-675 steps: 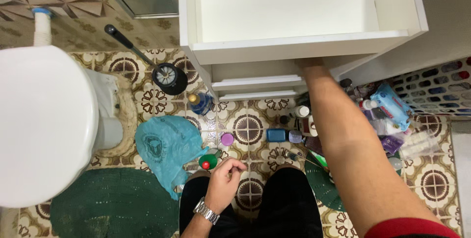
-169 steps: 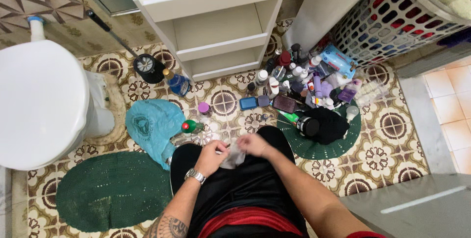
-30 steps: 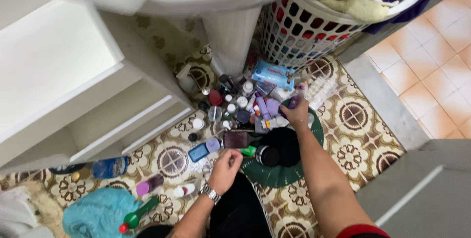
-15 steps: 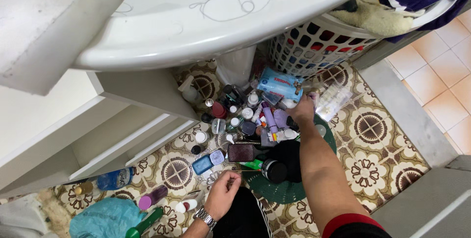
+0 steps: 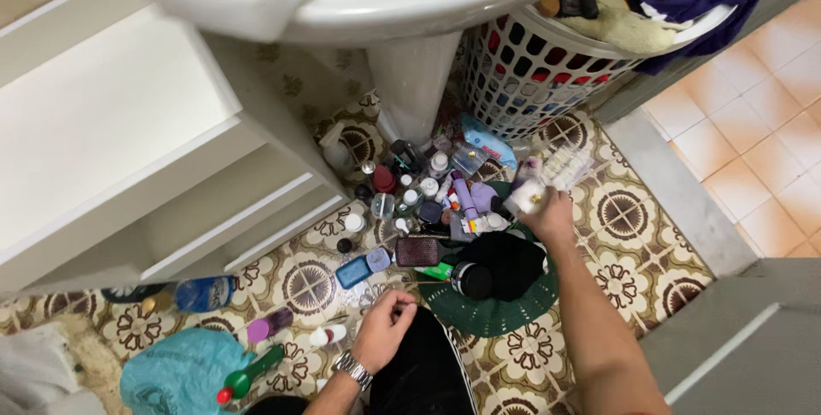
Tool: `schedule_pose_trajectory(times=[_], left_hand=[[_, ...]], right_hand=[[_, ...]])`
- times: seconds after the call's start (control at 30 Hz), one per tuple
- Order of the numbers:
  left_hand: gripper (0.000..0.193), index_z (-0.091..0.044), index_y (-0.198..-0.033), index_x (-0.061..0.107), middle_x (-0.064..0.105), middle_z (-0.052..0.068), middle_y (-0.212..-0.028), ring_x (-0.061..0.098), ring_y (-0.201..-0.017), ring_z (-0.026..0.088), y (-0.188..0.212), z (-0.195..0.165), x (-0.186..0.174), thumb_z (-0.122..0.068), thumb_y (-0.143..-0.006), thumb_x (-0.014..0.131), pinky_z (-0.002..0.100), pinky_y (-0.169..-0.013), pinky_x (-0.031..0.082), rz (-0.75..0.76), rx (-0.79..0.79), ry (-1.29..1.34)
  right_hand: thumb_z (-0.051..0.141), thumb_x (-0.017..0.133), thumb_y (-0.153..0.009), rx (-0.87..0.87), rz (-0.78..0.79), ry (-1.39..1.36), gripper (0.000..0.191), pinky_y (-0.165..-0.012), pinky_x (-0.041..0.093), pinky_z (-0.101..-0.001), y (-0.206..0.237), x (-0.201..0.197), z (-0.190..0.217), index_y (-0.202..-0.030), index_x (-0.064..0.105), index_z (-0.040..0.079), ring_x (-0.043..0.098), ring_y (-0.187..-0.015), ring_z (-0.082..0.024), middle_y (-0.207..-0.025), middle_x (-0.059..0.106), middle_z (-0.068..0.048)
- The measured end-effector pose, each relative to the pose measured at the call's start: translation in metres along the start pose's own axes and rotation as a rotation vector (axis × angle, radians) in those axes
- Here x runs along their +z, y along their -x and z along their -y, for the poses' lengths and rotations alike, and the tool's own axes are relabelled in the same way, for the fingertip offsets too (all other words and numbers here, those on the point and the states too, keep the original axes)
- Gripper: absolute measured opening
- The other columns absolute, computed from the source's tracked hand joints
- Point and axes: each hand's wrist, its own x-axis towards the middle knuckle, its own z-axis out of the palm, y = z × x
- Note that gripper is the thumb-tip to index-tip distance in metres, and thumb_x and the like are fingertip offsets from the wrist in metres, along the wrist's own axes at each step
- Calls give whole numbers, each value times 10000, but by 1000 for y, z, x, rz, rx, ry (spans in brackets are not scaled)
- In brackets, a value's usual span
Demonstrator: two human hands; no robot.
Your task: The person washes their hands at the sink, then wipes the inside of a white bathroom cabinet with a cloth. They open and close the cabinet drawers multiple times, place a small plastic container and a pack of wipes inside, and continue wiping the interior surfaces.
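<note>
White bottle (image 5: pixel 525 197) gripped by right hand (image 5: pixel 550 216) (above the clutter); left hand (image 5: pixel 383 330) loosely curled, empty.

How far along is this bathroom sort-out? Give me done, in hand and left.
Done: the white shelf unit stands bare, its contents out on the patterned tile floor. In hand: the right hand holds a small pale container lifted over the pile; the left hand rests by the knee, holding nothing I can make out. Left: the heap of bottles and jars below the pedestal sink is unsorted.

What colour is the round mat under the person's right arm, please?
Dark green mat, in the head view.
</note>
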Motion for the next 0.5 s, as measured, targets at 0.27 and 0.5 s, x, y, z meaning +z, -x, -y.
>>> schedule_pose_trajectory(times=[0.27,0.5], left_hand=[[590,-46,-1373,545,590,143,-1377,595,-1291,308,32,-58,-23,-226,-870,794,379,-1072,486,-29,508,-118],[991,-27,-1527,393,485,183,-1496,489,-1389,339,86,-93,-79,-274,-725,921,416,-1140,406,-99,596,-105]], right_hand=[[350,890,-612,-430,122,-241,803,-964,484,-455,123,-130,136,-1290,601,31,599,-1108,-385,-1142,634,-193],[299,894,-624,-826,283,-376,789,-936,491,-389,208,-223,275,-1308,591,50,614,-1073,-326,-1130,638,-127]])
